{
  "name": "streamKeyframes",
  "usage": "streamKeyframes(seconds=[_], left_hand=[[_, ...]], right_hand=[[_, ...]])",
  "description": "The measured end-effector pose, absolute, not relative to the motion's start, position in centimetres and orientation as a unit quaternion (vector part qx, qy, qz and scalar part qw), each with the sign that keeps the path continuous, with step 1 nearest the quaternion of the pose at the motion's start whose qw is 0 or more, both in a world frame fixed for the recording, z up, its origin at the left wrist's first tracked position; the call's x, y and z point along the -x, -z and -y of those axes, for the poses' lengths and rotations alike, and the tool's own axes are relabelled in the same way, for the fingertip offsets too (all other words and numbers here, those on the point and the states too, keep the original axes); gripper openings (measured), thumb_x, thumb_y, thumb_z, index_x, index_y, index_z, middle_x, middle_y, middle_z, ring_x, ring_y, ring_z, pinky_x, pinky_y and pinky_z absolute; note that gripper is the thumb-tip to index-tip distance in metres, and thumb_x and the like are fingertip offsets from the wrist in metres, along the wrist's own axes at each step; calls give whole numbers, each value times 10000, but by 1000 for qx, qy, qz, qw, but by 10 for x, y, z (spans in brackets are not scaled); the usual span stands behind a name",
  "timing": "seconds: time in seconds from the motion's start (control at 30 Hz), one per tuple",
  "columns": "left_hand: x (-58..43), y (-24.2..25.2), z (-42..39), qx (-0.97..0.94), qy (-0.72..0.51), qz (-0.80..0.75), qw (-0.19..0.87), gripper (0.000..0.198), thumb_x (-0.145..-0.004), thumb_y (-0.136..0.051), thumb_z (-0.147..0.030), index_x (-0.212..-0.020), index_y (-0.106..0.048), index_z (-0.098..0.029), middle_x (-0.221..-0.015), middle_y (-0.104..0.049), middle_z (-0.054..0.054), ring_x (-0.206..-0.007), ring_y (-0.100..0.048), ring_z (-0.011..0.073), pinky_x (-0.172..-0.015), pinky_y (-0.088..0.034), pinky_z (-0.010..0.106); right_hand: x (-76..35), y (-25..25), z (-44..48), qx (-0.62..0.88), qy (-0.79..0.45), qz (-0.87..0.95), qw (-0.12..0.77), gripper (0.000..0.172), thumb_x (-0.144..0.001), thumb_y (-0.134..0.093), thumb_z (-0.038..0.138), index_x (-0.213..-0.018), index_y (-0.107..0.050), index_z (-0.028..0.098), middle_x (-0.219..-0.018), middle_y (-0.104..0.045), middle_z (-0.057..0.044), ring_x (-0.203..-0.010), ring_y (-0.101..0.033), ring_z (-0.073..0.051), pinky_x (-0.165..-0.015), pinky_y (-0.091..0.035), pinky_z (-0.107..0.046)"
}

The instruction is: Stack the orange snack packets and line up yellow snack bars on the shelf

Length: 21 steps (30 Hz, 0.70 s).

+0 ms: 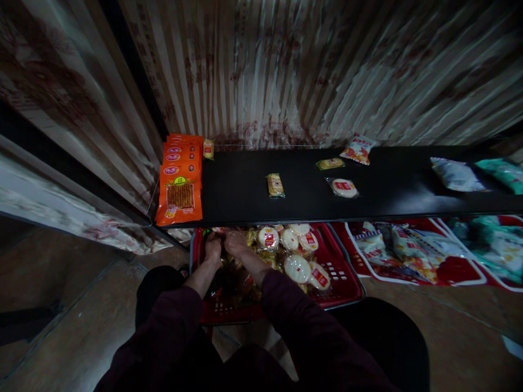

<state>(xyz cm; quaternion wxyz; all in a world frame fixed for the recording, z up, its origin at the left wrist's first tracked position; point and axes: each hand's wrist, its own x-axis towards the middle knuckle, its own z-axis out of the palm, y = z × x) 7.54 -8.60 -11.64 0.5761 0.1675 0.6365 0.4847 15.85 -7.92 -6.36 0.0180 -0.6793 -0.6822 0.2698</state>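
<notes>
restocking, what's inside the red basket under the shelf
Round wrapped snack packs fill the red basket; the left hand and right hand reach into its left end. Anything beneath them is hidden.

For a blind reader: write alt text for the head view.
The person's left hand and right hand reach into a red basket of round wrapped snacks beneath a black shelf. Orange packets are stacked at its left end; a few small packets lie scattered along it.
</notes>
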Motion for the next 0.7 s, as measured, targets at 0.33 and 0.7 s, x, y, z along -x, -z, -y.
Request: streamKeyframes(seconds=[0.33,0.7], left_hand=[[-76,116,86,-147,-496,-617,593,305,-619,-499,-35,-867,-619,-165,-729,-649,-11,-674,-603,107,-765,-470,268],[-74,109,88,-140,-499,-620,590,304,-601,-548,-70,-875,-635,-170,-726,-650,2,-674,-615,125,-724,-483,273]], right_hand=[[-155,66,86,666,-267,695,49,428,-827,-458,120,-1243,-561,112,-1195,-634,-158,-1158,-546,-204,-1023,-346,-301],[-160,78,86,690,-281,662,80,442,-802,-475,120,-1235,-560,156,-1185,-644,-108,-1106,-586,-199,-950,-418,-275]])
